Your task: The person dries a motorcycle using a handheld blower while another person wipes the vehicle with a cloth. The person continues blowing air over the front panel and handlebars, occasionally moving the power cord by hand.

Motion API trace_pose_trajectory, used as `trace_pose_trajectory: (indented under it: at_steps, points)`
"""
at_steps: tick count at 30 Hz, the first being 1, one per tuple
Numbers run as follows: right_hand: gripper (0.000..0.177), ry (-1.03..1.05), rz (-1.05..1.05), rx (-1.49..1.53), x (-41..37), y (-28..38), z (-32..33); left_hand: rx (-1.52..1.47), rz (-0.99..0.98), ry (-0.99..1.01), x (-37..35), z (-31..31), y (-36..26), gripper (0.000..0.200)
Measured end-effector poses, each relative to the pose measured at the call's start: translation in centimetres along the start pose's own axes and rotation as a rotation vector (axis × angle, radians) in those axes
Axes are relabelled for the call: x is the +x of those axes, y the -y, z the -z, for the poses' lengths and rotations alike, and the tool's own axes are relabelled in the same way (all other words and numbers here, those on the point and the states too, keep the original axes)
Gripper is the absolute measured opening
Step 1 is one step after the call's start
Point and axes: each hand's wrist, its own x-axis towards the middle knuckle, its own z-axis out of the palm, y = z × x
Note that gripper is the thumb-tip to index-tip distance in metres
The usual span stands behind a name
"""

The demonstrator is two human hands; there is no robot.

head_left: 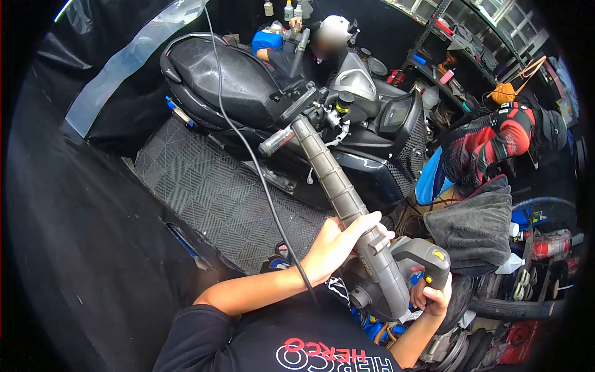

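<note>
A grey blower (384,273) with a long ribbed tube (331,177) is held in front of my chest. My left hand (338,245) is closed around the tube near its base, thumb lying along the top. My right hand (431,294) grips the rear handle, which has yellow buttons. The tube points up and away, its far end overlapping the handlebar area of a black scooter (229,74). A black cable (254,158) hangs down across the view and passes over my left wrist.
Behind the scooter is a person in a white cap (334,31). Another person in a red and black top (496,146) bends at the right. A grey towel (471,226), shelves (434,68) and a tyre (517,308) lie at the right. Grey mat (192,180) covers the floor.
</note>
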Motion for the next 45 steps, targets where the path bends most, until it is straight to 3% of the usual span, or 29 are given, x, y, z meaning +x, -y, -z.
trace_pose_trajectory:
  at_steps: [45]
  points:
    - [0.066, -0.026, 0.009, 0.052, 1.6, -0.1, -1.1, 0.026, -0.019, -0.005, 2.9, 0.5, -1.1, 0.034]
